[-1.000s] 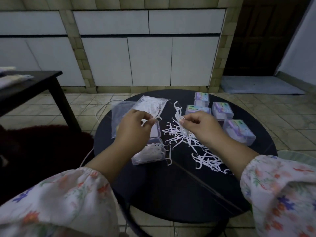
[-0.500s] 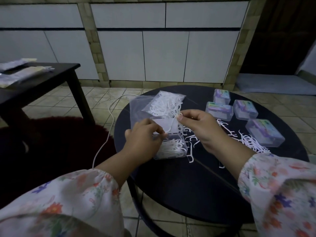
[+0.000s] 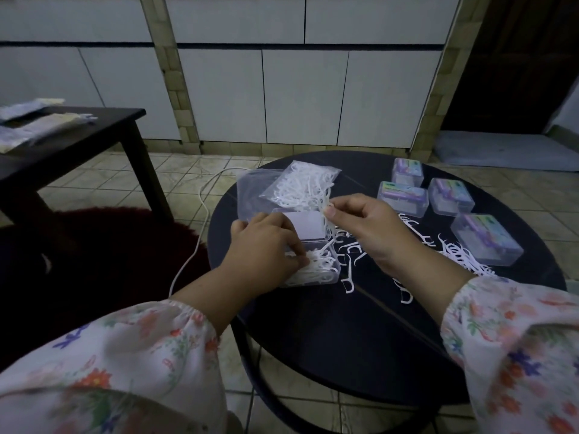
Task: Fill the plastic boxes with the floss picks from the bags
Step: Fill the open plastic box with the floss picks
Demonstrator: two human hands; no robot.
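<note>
Left hand (image 3: 266,245) fingertips press floss picks (image 3: 316,264) into the open box (image 3: 333,275)

1. The worktop (image 3: 360,333) is round and dark, and stands on a tiled floor (image 3: 103,180).
2. An open box (image 3: 313,264) of floss picks sits near its left edge.
3. Behind the box lie a bag (image 3: 302,186) of picks and an empty bag (image 3: 250,192).
4. Loose picks (image 3: 460,255) are scattered across the middle and right.
5. Four closed boxes (image 3: 487,239) stand at the right rear.
6. On the floor lie a white cord (image 3: 200,242) and a dark red rug (image 3: 103,261).
</note>
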